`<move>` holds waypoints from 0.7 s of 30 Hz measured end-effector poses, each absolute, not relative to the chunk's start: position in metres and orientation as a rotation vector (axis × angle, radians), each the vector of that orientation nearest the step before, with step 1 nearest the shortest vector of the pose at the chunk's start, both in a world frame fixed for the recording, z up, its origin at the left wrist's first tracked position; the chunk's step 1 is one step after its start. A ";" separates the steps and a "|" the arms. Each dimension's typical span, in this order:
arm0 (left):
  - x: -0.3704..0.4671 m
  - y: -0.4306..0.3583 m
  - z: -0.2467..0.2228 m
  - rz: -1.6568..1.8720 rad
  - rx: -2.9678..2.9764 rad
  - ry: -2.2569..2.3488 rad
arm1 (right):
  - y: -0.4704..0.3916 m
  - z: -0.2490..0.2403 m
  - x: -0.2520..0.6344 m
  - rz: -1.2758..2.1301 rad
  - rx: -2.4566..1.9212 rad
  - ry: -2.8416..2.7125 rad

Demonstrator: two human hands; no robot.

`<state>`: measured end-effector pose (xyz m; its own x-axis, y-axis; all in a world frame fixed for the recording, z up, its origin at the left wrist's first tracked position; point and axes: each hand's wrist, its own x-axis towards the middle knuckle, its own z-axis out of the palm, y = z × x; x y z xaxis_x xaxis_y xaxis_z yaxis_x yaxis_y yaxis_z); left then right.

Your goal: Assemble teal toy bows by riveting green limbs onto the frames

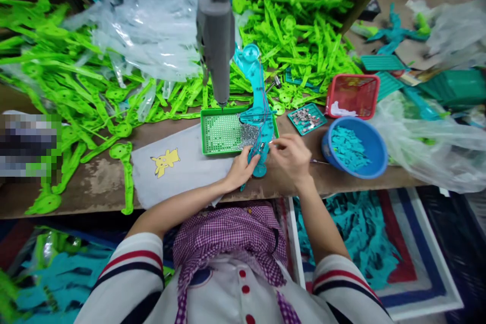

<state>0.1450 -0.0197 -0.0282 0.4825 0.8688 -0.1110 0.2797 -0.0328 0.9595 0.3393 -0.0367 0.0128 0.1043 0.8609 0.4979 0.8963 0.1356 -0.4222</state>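
Observation:
A long teal plastic part [257,86] with thin red wires along it lies over a green perforated basket [220,134] that holds many small silvery pieces. My left hand [241,168] grips the lower end of the teal part, thumb on top. At the part's right side, my right hand [292,157] is closed in a pinch with something small and pale at the fingertips, too small to name. Above the basket hangs a grey electric screwdriver [216,45], its tip pointing down, apart from both hands.
Heaps of bright green plastic parts [288,15] and clear plastic bags [144,30] cover the back. To the right are a teal tray [307,119] of small metal pieces, a red bin [353,95] and a blue bowl [355,147] of teal pieces. A grey cloth [190,167] lies left.

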 end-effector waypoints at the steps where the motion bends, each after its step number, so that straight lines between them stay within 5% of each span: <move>1: 0.145 -0.020 -0.029 0.652 1.590 1.024 | -0.041 0.011 0.328 -0.075 -1.609 -1.827; 21: 0.147 -0.018 -0.035 0.724 1.744 1.021 | -0.069 -0.002 0.304 -0.134 -1.647 -1.969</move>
<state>0.1468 -0.0184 -0.0347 0.4744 0.8800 0.0243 0.3139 -0.1949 0.9293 0.3035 -0.0689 -0.0021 -0.0852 0.8756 0.4755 0.9320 0.2387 -0.2727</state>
